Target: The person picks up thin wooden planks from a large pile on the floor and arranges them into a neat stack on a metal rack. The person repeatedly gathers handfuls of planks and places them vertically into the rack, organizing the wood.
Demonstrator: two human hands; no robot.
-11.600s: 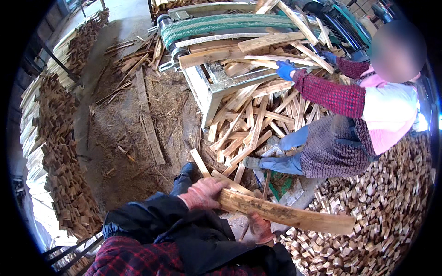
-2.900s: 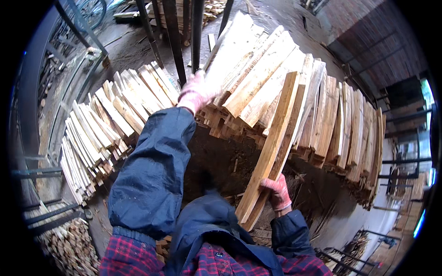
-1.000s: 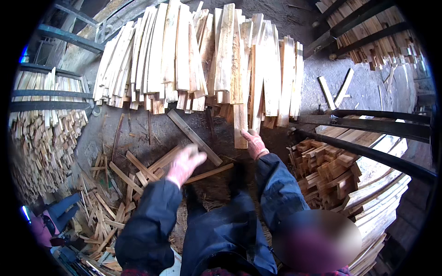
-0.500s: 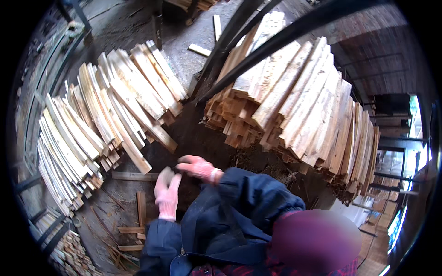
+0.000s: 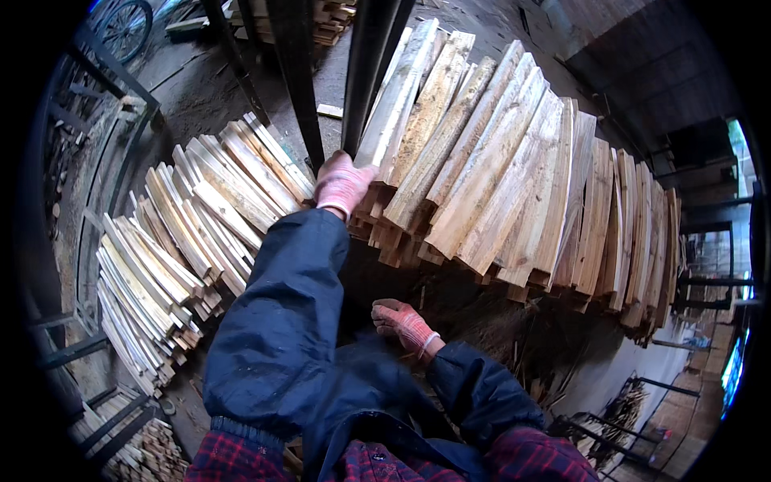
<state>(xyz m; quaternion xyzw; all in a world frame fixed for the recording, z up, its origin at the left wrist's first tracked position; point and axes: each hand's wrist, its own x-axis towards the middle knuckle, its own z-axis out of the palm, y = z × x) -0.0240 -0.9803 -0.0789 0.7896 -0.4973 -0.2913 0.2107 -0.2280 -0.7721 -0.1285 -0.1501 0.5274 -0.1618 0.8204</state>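
Observation:
My left hand (image 5: 344, 185), in a pink knit glove, reaches forward to the near left corner of a large stack of wooden planks (image 5: 490, 181). Its fingers are closed at the foot of a dark metal post (image 5: 365, 76), and the thumb lies by the end of the outermost plank (image 5: 399, 92). Whether it grips post or plank is hidden. Closer to my body, my right hand (image 5: 405, 325), gloved alike, hovers below the stack's near ends. Its fingers are curled, and nothing shows in them.
On the left lies a second stack of narrower, paler planks (image 5: 181, 229). Another dark post (image 5: 295, 72) stands between the stacks. More timber (image 5: 128, 438) fills a rack at lower left. At the far left is a bicycle wheel (image 5: 124, 30). Metal frames (image 5: 634, 434) stand at lower right.
My hands, close together before near the left stack, are now apart. The left has reached forward to the right stack's corner; the right has drawn back toward my body. The view has shifted too.

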